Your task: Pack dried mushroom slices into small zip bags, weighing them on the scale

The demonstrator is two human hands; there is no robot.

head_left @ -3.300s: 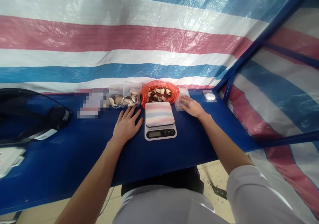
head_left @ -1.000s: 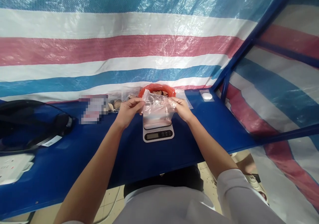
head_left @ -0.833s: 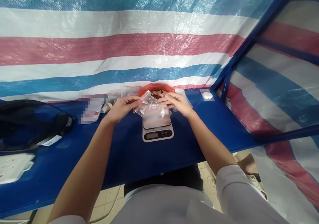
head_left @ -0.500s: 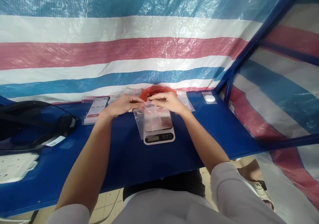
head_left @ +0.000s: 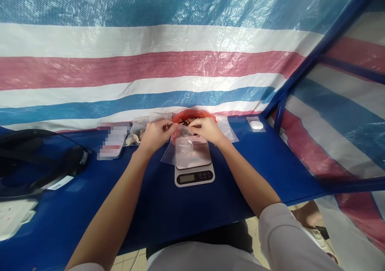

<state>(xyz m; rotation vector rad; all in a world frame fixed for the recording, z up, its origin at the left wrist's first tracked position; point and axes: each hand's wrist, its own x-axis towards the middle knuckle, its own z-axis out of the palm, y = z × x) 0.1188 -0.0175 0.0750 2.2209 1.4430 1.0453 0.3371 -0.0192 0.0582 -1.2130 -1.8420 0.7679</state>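
Note:
A clear plastic zip bag point(head_left: 173, 152) hangs between my two hands, in front of and over the digital scale. My left hand point(head_left: 158, 133) pinches the bag's top edge at its left end. My right hand point(head_left: 207, 130) pinches the same edge farther right. Under the bag sits the white digital scale point(head_left: 195, 172), with a shiny top plate and a dark button strip at its front. Just behind my hands lies a red bag or basket point(head_left: 195, 113) with brownish pieces in it, partly hidden by my fingers.
Left of my left hand lies a clear bag with pale dried pieces point(head_left: 135, 137). Beyond it are a phone point(head_left: 116, 140), a black headset point(head_left: 72, 162) and a white power strip point(head_left: 15, 219). A small white object in a clear bag point(head_left: 256, 125) lies right. Another clear bag point(head_left: 228, 130) is behind my right hand.
My left hand has shifted right and turned, still pinching the bag's edge. The bag now spreads across more of the scale's plate. The whole view has shifted slightly.

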